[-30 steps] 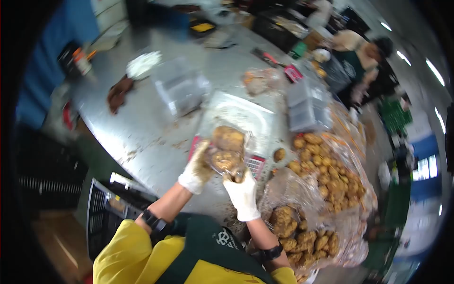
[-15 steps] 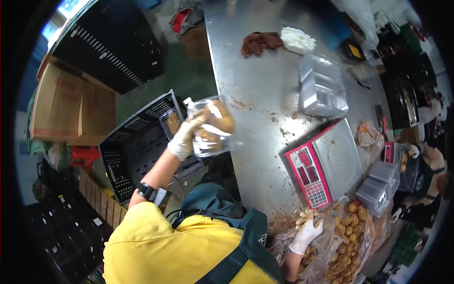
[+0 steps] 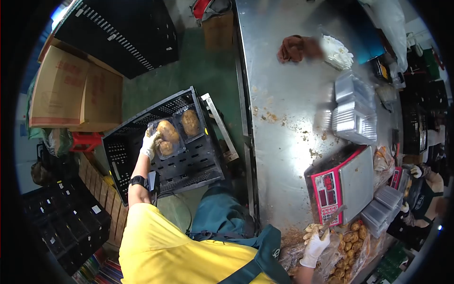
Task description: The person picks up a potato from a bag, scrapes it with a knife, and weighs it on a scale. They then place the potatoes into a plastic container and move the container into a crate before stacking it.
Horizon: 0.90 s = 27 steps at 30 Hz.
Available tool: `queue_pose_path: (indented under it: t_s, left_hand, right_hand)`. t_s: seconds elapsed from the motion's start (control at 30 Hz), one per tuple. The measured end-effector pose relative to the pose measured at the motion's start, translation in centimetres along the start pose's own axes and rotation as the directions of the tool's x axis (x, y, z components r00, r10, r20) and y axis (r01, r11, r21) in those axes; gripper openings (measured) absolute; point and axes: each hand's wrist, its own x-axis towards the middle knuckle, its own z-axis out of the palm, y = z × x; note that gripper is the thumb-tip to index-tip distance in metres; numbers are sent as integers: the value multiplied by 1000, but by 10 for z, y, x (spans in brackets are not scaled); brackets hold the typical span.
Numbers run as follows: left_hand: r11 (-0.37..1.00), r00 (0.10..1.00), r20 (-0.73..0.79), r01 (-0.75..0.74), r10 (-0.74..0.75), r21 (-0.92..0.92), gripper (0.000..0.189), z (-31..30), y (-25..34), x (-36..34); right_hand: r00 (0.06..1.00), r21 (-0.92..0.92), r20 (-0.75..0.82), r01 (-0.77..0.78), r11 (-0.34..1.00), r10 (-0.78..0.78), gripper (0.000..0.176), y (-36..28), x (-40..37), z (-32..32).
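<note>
My gloved left hand [image 3: 150, 143] grips the left edge of a clear plastic container of potatoes [image 3: 167, 138], down inside a black crate [image 3: 189, 171]. Beside that container, in the crate's upper right corner, is a second clear container with a large potato [image 3: 190, 123]. My gloved right hand [image 3: 314, 245] is at the bag of potatoes [image 3: 349, 246], close to the lower edge of the red-framed scale [image 3: 357, 182]. Its fingers are curled, and a thin greyish thing shows by them over the keypad; I cannot make out what it is.
Stacked clear trays [image 3: 354, 113], white gloves [image 3: 336, 52] and a brown cloth [image 3: 291, 48] lie on the metal table [image 3: 279, 156]. More clear trays [image 3: 382, 208] stand right of the scale. Cardboard boxes [image 3: 71, 90] are at left. Another person [image 3: 428, 194] works at far right.
My left hand has carried the potato container from above the table edge left and down into the crate. My right hand stays by the potato bag. The view has shifted left.
</note>
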Motion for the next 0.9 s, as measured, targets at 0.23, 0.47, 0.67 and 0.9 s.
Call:
queue_pose_path:
  t_s: [0.23, 0.47, 0.67, 0.9]
  left_hand:
    - [968, 954, 195, 203, -229, 146, 68, 11, -69, 37]
    - [927, 912, -170, -372, 374, 44, 54, 107, -7, 31]
    - [133, 198, 322, -968, 926, 212, 39, 353, 209, -184]
    - [-22, -192, 734, -972, 652, -235, 37, 574, 175, -278]
  right_hand:
    - [996, 71, 77, -57, 996, 51, 12, -18, -8, 23]
    - [981, 14, 190, 36, 999, -38, 22, 22, -8, 21]
    - [992, -258, 102, 103, 961, -79, 43, 3, -31, -4]
    - [987, -100, -161, -2, 995, -14, 45, 75, -66, -39]
